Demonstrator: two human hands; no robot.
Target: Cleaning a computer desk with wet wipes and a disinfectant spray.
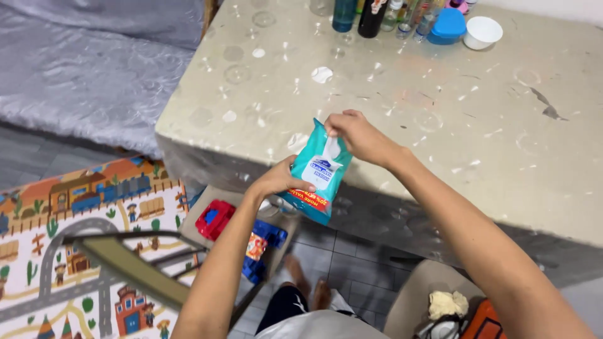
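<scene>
the left hand grips a teal plastic wet-wipe pack from below, holding it up just in front of the beige speckled worktop edge. the right hand pinches a white wipe at the pack's top opening. a white bowl and blue lidded tub stand at the worktop's far edge.

Home: play mat, toy blocks

Both bare forearms are reaching forward from below, the left hand curling its fingers in a firm grip, while the right hand, wrist bent, is pinching thumb and fingertips together just above it.
</scene>
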